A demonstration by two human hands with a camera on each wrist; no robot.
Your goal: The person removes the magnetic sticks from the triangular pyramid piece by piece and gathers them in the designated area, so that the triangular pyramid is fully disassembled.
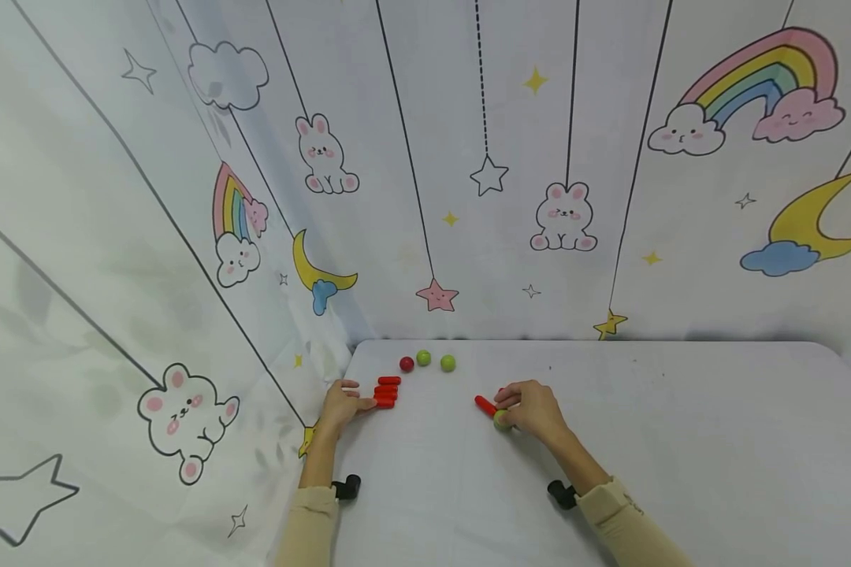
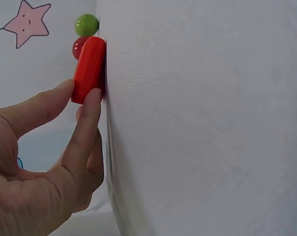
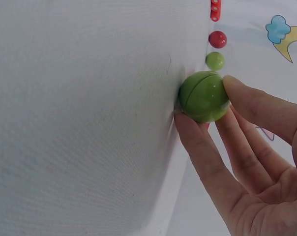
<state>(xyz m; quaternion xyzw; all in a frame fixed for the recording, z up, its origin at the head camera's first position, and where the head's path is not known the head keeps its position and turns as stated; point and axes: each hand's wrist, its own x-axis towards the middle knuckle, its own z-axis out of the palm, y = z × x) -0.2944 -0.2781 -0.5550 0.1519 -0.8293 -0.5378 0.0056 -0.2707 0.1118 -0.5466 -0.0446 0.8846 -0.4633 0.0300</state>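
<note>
At the left of the table, my left hand (image 1: pixel 343 405) pinches the end of the nearest short red stick (image 2: pixel 89 71) between thumb and finger. Several such red sticks (image 1: pixel 388 390) lie side by side there in a row. Further right, my right hand (image 1: pixel 532 409) grips a shiny green ball (image 3: pixel 203 97) low at the table surface, with a seam line showing on it. Just left of that ball a red stick (image 1: pixel 485 405) lies slantwise. Another bit of red shows behind the right fingers, mostly hidden.
Beyond the row of sticks sit a dark red ball (image 1: pixel 406 364) and two green balls, one left (image 1: pixel 423 357) and one right (image 1: pixel 448 363). The white-covered table (image 1: pixel 681 457) meets a patterned curtain (image 1: pixel 510 260) at the back and left.
</note>
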